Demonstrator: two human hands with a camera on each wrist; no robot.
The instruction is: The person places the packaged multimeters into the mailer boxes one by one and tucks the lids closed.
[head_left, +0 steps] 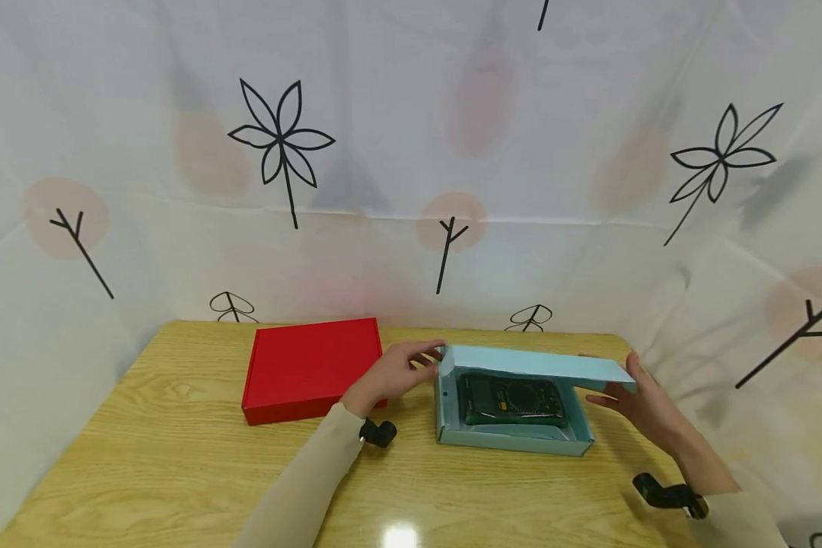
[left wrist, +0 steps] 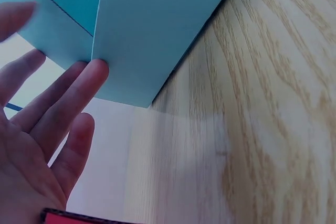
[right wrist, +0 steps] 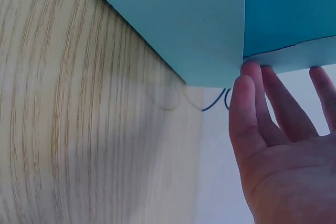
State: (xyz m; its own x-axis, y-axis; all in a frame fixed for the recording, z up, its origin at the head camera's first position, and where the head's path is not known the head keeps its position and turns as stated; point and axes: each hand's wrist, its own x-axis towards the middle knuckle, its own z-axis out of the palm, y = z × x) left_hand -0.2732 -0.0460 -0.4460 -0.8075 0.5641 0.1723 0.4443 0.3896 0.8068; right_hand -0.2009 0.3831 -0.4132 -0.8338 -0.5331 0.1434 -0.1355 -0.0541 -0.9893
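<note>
A light blue cardboard box (head_left: 507,439) stands on the table with its lid (head_left: 534,361) partly raised. Inside lies a dark multimeter (head_left: 514,399), apparently in clear plastic, its upper edge beneath the lid. My left hand (head_left: 399,373) touches the box's back left corner; in the left wrist view its fingers (left wrist: 79,90) are extended against the blue cardboard. At the other end, my right hand (head_left: 647,407) touches the lid's right side. The right wrist view shows those fingers (right wrist: 286,106) fairly straight, tips against the cardboard edge.
A closed red box (head_left: 315,367) lies left of the blue one, partly behind my left forearm. Both sit on a wood-grain table (head_left: 178,457). A white cloth (head_left: 383,152) with line-drawn flowers hangs behind the table and along its sides.
</note>
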